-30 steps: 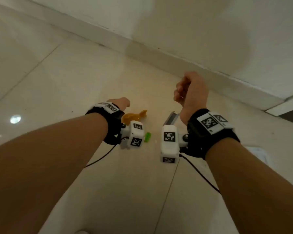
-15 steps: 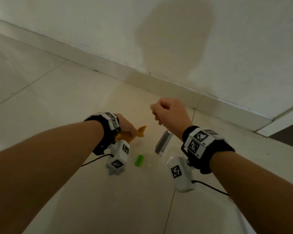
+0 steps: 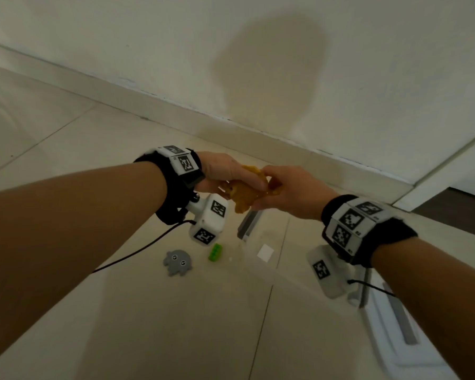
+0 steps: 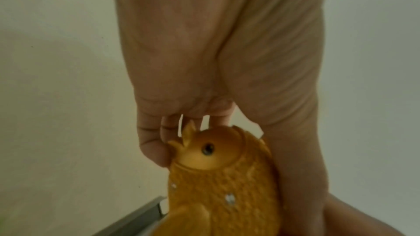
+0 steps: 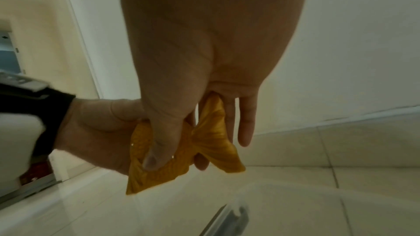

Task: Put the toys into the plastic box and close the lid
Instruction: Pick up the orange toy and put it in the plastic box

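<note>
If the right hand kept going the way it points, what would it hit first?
Probably the left hand: the right hand points toward it, and both already grip the orange fish toy between them. Depth is unclear.

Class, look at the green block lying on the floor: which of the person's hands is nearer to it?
Left. The left hand is above and a little behind the green block, gripping the orange fish toy. The right hand pinches the fish's tail and is further off to the block's right.

Pale tiled floor carries a grey octopus toy, a green brick at its 3 o'clock, then the clear plastic box.
</note>
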